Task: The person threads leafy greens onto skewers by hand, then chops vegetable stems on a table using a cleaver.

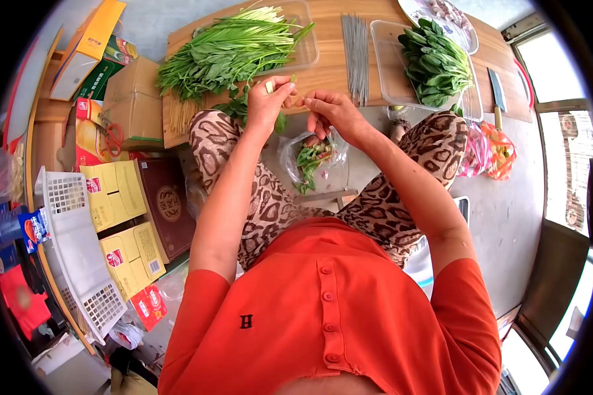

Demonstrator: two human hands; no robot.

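My left hand (pixel 267 102) is closed near the table's front edge, with a bit of pale green stalk showing at its fingers and leafy greens hanging below it. Close beside it on the right, my right hand (pixel 329 113) has its fingers bent together; what they hold is too small to make out. Below the hands, a clear plastic bag (pixel 285 155) on the floor between my legs holds leafy scraps (pixel 308 161). Beyond my left hand lies a large pile of long-stemmed greens (pixel 244 49), partly over a clear tray (pixel 306 36).
The wooden table (pixel 333 59) also bears metal skewers (pixel 356 59), a clear tray (pixel 385 59) of dark leafy greens (pixel 435 62), a plate (pixel 469 43) and a knife (pixel 497 91). Boxes (pixel 135 99) and scissors (pixel 114 138) are at left; colourful bags (pixel 501 151) hang at right.
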